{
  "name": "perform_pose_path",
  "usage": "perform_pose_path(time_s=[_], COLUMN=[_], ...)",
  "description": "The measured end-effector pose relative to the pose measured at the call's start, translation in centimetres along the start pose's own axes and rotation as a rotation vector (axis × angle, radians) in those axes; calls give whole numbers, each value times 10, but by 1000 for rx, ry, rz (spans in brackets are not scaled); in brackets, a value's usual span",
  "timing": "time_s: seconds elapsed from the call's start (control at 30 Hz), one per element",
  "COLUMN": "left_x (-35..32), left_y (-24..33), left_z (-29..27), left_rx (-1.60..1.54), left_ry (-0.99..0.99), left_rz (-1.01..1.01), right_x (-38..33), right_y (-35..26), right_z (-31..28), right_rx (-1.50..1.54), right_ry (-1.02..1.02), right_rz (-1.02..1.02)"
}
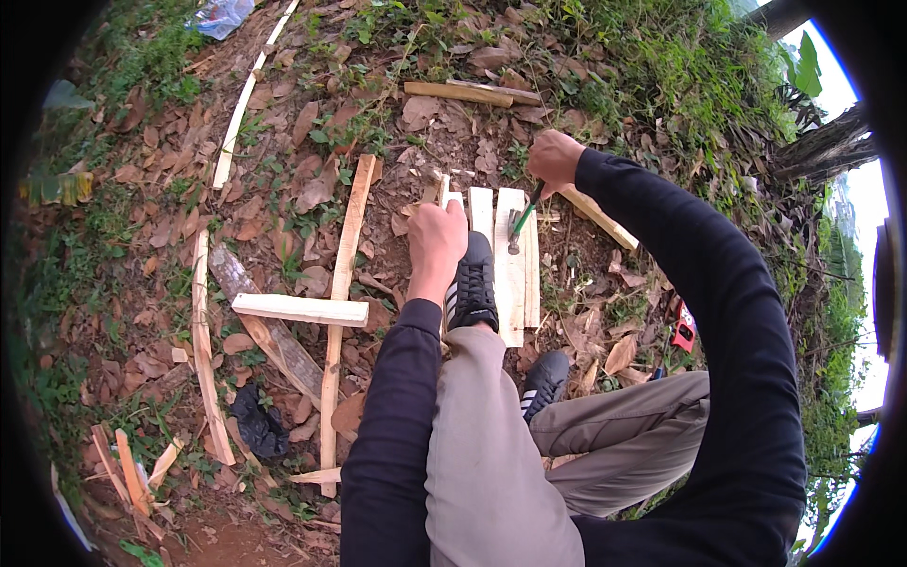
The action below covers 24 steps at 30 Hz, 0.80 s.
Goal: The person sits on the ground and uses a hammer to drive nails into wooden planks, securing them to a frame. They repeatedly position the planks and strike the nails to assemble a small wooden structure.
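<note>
Right hand (555, 161) grasping green-handled hammer (526, 213). Left hand (437, 243) curled beside pale slats (511, 283); whether gripping anything, cannot tell. Misaimed blow could strike nearby shoe (474, 274).

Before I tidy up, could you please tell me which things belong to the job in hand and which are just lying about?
Seemingly in use:
hammer with green handle, in the right hand
pale boards, partly under a black shoe near the left hand

Seemingly just lying about:
black plastic bag
crumpled clear plastic
long pale strip, upper left
</note>
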<state>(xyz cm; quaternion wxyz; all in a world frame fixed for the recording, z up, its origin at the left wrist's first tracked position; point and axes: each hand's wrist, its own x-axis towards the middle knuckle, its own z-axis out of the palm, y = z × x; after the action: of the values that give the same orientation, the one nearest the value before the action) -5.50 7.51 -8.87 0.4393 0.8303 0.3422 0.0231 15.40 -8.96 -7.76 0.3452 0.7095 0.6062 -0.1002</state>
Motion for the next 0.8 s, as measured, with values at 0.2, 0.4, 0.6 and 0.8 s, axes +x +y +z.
perform_pose_path(time_s=[0.2, 0.4, 0.6, 0.8], left_x=[2, -3, -1, -8], left_y=[0, 9, 3, -7], left_z=[-1, -7, -1, 7], left_rx=[8, 18, 149, 140], left_ry=[-8, -2, -3, 119], left_rz=[-4, -10, -24, 89], right_x=[15, 27, 21, -12], right_y=[23, 55, 66, 27], right_z=[21, 67, 67, 48], right_rx=[-267, -314, -111, -228], right_ry=[-19, 61, 129, 201], right_rz=[176, 209, 150, 284])
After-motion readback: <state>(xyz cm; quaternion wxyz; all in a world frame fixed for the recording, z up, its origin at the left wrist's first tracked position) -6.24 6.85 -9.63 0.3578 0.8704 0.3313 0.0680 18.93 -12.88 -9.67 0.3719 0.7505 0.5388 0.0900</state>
